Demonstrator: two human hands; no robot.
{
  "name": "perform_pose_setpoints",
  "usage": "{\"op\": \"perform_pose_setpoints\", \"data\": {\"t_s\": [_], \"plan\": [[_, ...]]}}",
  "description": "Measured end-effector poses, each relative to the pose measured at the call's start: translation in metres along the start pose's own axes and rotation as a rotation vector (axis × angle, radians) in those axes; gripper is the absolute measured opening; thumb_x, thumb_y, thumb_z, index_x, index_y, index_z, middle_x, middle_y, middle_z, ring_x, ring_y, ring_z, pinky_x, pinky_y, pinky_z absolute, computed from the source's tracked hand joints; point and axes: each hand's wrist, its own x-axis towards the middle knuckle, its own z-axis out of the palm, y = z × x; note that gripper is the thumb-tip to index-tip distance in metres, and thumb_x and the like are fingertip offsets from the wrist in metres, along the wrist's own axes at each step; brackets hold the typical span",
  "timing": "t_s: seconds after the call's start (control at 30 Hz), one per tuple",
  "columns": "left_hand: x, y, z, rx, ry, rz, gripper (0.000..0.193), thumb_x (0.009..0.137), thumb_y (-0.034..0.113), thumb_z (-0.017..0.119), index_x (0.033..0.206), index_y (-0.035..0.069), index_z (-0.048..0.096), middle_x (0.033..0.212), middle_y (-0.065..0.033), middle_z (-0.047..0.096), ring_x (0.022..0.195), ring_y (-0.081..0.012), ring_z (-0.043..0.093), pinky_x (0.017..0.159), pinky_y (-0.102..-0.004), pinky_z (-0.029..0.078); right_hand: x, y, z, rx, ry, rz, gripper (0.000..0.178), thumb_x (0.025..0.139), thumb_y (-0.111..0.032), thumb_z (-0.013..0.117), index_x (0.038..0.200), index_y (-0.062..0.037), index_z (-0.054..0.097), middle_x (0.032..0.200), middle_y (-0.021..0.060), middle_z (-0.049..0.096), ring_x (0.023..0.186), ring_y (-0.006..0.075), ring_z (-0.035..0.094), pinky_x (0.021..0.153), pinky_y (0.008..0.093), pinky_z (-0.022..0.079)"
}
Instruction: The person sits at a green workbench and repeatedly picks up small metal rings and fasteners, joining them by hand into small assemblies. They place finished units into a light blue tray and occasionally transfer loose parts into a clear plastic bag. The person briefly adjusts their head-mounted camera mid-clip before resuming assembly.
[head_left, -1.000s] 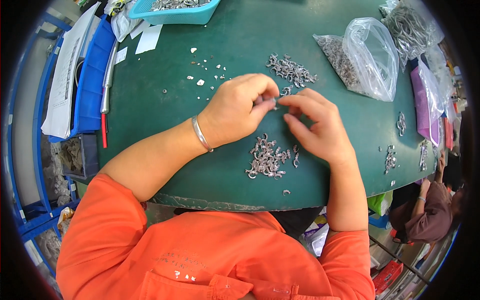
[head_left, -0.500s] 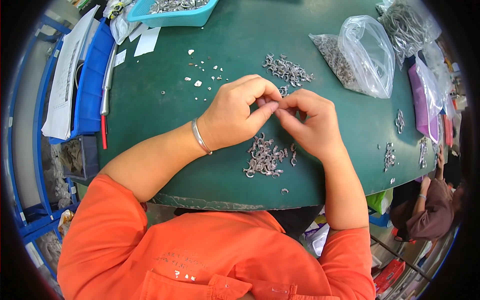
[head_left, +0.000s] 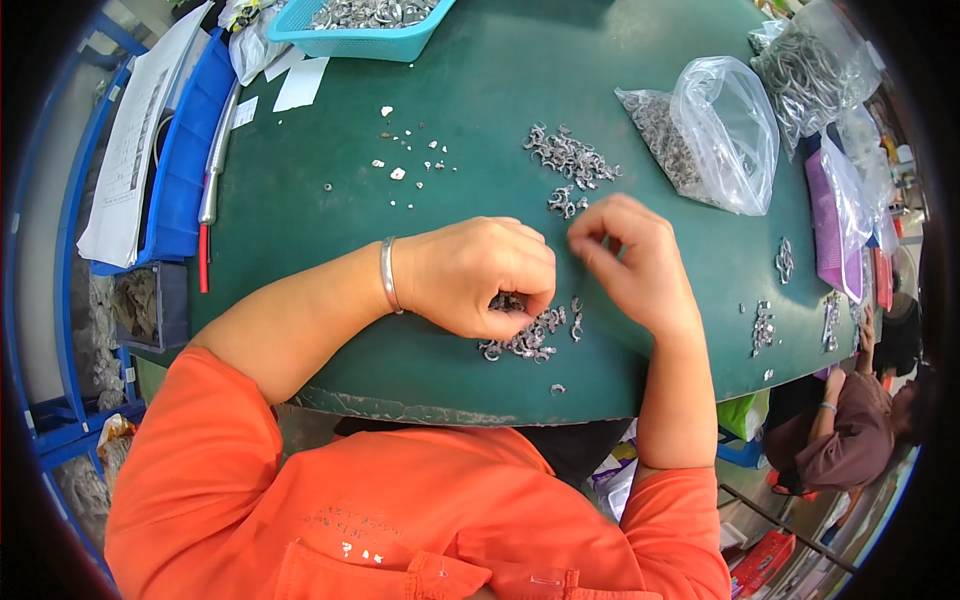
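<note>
Your left grip [head_left: 480, 275] curls over the near pile [head_left: 533, 344] of curved metal parts on the worktop [head_left: 280, 190]; can't tell if it's pinching one. Right grip [head_left: 632, 262] half-curled near the small cluster [head_left: 567, 203], load unclear. Watch it: left one blocks your view of the pile, so a blind pick could snag several or scatter some. Stray part [head_left: 557, 388] sits near the worktop's front edge; a careless brush could drop it.

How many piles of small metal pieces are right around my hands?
3: a near pile partly covered by your left hand, a small pile beside your right hand, and a larger pile just beyond that. More may be hidden by the left hand.
</note>
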Motion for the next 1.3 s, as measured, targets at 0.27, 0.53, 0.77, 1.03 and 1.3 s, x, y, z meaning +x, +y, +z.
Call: {"op": "perform_pose_setpoints", "data": {"t_s": [0.27,0.53,0.77,1.03,1.3], "plan": [[0.001,0.000,-0.005,0.069,0.066,-0.183,0.012,0.073,-0.002,0.068,0.080,0.006,0.062,0.082,-0.0070,0.063,0.078,-0.0244,0.060,0.071,-0.0334,0.049,0.001,0.006,0.001,-0.142,0.106,-0.030,0.015,0.076,0.003,0.069,0.091,-0.0002,0.067,0.083,0.0119,0.064,0.075,0.0283,0.064,0.068,0.0357,0.051],[0.015,-0.006,0.003,0.525,0.320,-0.274,0.020,0.078,-0.004,0.067,0.096,0.003,0.062,0.089,-0.0111,0.059,0.080,-0.0309,0.060,0.072,-0.0379,0.049,0.001,0.007,-0.015,-0.003,-0.031,0.131,0.014,0.076,0.002,0.068,0.090,0.0003,0.069,0.084,0.0141,0.067,0.074,0.0253,0.067,0.069,0.0336,0.054],[0.019,-0.028,0.007,0.523,0.349,-0.371,0.014,0.079,-0.002,0.068,0.092,0.002,0.062,0.087,-0.0119,0.060,0.079,-0.0285,0.062,0.070,-0.0355,0.051,-0.001,0.012,-0.015,-0.004,-0.188,-0.094,0.011,0.076,-0.003,0.070,0.087,-0.0009,0.070,0.081,0.0136,0.065,0.072,0.0287,0.065,0.066,0.0376,0.052],[0.017,-0.017,-0.004,0.352,0.351,-0.508,0.018,0.078,0.000,0.072,0.095,0.002,0.064,0.095,-0.0074,0.062,0.077,-0.0154,0.063,0.068,-0.0272,0.051,0.005,0.013,0.013,-0.197,0.119,-0.147,0.013,0.079,-0.007,0.071,0.091,-0.0031,0.068,0.080,0.0123,0.062,0.074,0.0313,0.062,0.067,0.0380,0.051],[0.025,-0.008,0.003,0.336,0.427,-0.166,0.025,0.072,0.002,0.080,0.093,0.003,0.066,0.091,-0.0088,0.065,0.077,-0.0201,0.064,0.068,-0.0290,0.052,0.003,0.018,-0.002,0.555,-0.099,0.182,0.012,0.093,-0.007,0.063,0.094,0.0031,0.070,0.082,0.0019,0.065,0.075,0.0087,0.059,0.067,0.0255,0.049]]}}
